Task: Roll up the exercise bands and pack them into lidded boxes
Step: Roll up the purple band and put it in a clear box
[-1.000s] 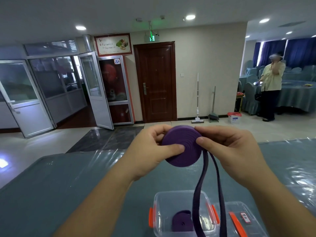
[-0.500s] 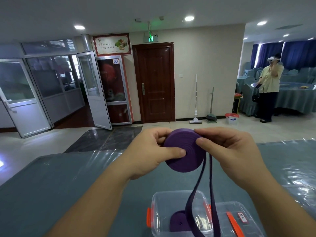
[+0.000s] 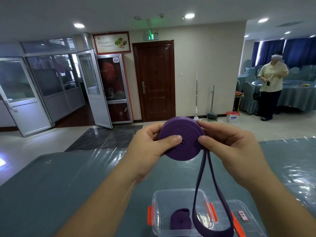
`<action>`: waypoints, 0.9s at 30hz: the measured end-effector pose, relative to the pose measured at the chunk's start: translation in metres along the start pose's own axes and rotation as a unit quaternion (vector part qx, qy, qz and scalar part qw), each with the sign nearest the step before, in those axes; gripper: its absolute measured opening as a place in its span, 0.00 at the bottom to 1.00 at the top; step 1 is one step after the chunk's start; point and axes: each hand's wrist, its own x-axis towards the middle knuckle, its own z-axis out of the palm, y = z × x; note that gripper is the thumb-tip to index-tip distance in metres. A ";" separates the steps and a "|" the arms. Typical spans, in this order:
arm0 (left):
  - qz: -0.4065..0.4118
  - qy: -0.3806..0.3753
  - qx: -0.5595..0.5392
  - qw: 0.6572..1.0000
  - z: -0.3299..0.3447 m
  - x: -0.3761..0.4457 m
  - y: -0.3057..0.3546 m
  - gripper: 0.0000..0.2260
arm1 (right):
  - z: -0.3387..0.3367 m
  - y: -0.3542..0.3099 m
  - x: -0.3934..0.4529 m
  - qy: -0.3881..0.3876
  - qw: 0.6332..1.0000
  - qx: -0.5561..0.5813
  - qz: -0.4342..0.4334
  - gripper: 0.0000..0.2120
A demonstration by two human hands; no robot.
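I hold a purple exercise band [image 3: 181, 144] wound into a flat coil in front of me, above the table. My left hand [image 3: 150, 147] grips the coil's left side, thumb pressed on its face. My right hand [image 3: 227, 147] pinches the coil's right edge where the loose tail leaves it. The unrolled tail hangs down as a loop [image 3: 201, 199] into a clear plastic box [image 3: 159, 209] with orange clips. Inside that box lies another rolled purple band [image 3: 181, 221].
The box's clear lid [image 3: 242, 218] with an orange clip lies right of it on the blue-grey table [image 3: 68, 185] covered in clear film. Another person [image 3: 271, 86] stands far right by round tables. A mop and dustpan lean on the far wall.
The coil has been turned a little further and the hanging loop has shortened and swung left over the box. The camera has tilted slightly; the distant person has lowered their arms.
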 end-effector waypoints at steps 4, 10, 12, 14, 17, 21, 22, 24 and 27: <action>-0.015 -0.067 0.113 0.991 -0.006 0.002 0.003 0.18 | -0.002 0.001 0.001 -0.024 0.997 -0.067 0.003 0.15; -0.007 -0.028 0.028 0.999 -0.003 0.002 -0.004 0.18 | -0.004 0.004 0.001 0.011 1.000 0.005 0.006 0.16; -0.008 -0.027 0.036 0.999 -0.002 0.002 -0.008 0.18 | -0.005 0.003 0.002 0.005 1.000 -0.009 0.013 0.16; -0.012 -0.068 0.106 0.992 -0.003 0.001 -0.008 0.19 | -0.005 0.004 0.002 -0.005 0.998 -0.056 0.020 0.15; -0.023 -0.100 0.157 0.982 -0.006 0.001 -0.006 0.18 | -0.004 0.005 -0.001 -0.006 0.997 -0.079 0.020 0.14; -0.022 -0.031 0.056 0.998 -0.003 0.002 -0.012 0.19 | -0.007 0.010 -0.002 0.007 0.999 -0.027 0.021 0.16; -0.022 -0.022 0.049 0.998 -0.002 0.002 -0.014 0.19 | -0.008 0.012 -0.002 0.007 0.999 -0.029 0.025 0.16; -0.025 -0.040 0.074 0.996 -0.001 0.003 -0.014 0.20 | -0.009 0.015 -0.002 0.002 0.998 -0.052 0.034 0.16; -0.037 -0.068 0.088 0.993 -0.002 0.005 -0.013 0.19 | -0.006 0.015 -0.002 0.005 0.998 -0.059 0.031 0.15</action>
